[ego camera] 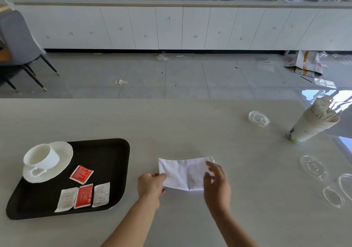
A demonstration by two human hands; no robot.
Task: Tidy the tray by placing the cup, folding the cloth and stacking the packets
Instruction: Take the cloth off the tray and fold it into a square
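**Beside the tray, on the counter: cloth fold under way**

White cloth (pixel 184 174) lies flat on the counter (pixel 171 123), just right of the black tray (pixel 106 151), not on it. Looks folded once; a crease runs down its middle.

Grip: left hand (pixel 150 186) pinches the near-left corner, fingers curled round the edge. Over the cloth's right end, right hand (pixel 217 184) with fingers spread and straight, holding nothing. It is motion-blurred, so contact with the fabric is probably light, but I cannot confirm it.

Doing the fold well: use the left pinch as anchor, press the right palm flat, bring edge to edge squarely, and smooth the crease before lifting toward the tray.

At the tray's far-left corner, cup (pixel 41 155) sits on its saucer (pixel 62 151). Four packets (pixel 83 195) lie loose on the tray, one red apart and three in a row, unstacked.

Hard to read: packet print. Cloth's near-right corner is hidden under the right hand. Clear lids (pixel 313 167) at right are partly cut off by the frame edge.
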